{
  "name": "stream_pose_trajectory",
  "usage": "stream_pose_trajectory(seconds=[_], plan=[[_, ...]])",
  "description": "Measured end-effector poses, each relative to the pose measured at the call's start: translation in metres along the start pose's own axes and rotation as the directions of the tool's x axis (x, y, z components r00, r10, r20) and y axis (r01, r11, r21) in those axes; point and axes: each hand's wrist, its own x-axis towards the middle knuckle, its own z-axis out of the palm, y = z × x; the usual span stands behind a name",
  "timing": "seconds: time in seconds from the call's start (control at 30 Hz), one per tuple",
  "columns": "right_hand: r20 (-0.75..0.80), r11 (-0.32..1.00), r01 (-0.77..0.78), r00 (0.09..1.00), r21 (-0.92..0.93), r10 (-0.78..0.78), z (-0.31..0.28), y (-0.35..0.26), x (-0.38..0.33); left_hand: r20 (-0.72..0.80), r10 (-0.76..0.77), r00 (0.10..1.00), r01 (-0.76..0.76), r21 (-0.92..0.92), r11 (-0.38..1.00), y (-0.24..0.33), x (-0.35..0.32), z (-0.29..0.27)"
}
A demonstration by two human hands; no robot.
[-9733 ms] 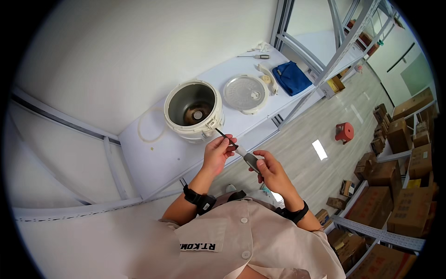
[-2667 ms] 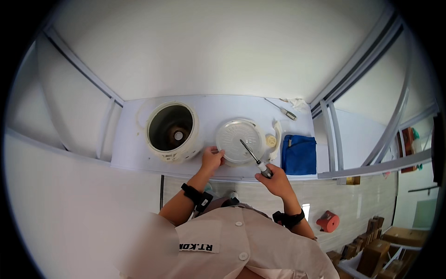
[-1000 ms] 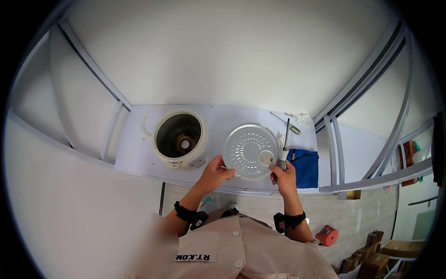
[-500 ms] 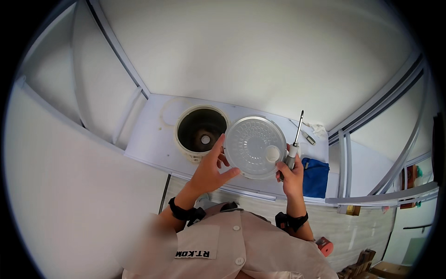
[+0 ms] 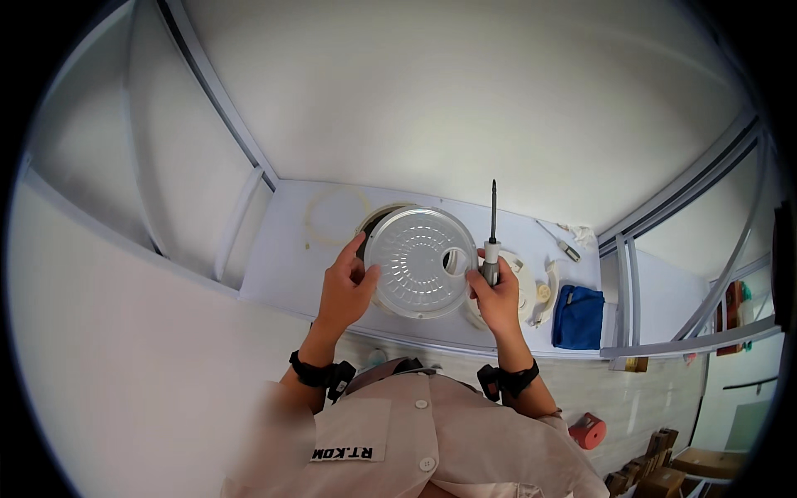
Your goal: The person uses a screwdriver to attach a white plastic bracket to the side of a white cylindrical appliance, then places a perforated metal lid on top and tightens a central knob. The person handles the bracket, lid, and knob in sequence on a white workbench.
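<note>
- The worktop [image 5: 278, 270] runs below the wall and carries the loose parts.
- The cream-rimmed round pot [image 5: 375, 217] stands on it, mostly hidden behind the disc.
- The metal disc [image 5: 405, 259], patterned with a ring of marks and one round hole, is in front of the pot, between both hands; contact with the pot cannot be told.
- The white round lid part [image 5: 523, 282] lies right of the disc, partly behind the right hand.
- The blue pouch [image 5: 579, 318] lies at the worktop's right end.
- The left hand [image 5: 342, 292] has its thumb over the disc's left edge; how firm its grip is cannot be told.
- The right hand [image 5: 500, 300] has its grip closed around the screwdriver [image 5: 493, 217], tip pointing away, thumb at the disc's right edge.
- The curved white strip [image 5: 553, 280] lies left of the pouch, the small cream cap [image 5: 544, 293] just beside it.
</note>
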Motion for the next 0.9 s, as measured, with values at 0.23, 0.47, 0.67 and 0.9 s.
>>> stream_pose_trajectory(seconds=[0.23, 0.47, 0.67, 0.9], plan=[[-0.098, 0.978, 0.077, 0.990, -0.195, -0.098, 0.037, 0.017, 0.003, 0.055, -0.013, 0.998, 0.010, 0.058, 0.998, -0.017, 0.014, -0.017], [-0.051, 0.844, 0.254, 0.948, -0.473, -0.313, 0.054, 0.012, -0.003, 0.076, 0.022, 0.997, -0.030, 0.113, 0.993, -0.026, 0.022, -0.027], [-0.091, 0.822, 0.233, 0.941, -0.520, -0.325, 0.058, 0.012, -0.003, 0.110, 0.010, 0.994, -0.023, 0.114, 0.993, -0.031, 0.028, -0.028], [-0.153, 0.868, 0.080, 0.972, -0.490, -0.176, 0.066, 0.002, -0.003, 0.136, 0.009, 0.991, -0.029, 0.148, 0.989, -0.031, 0.032, -0.030]])
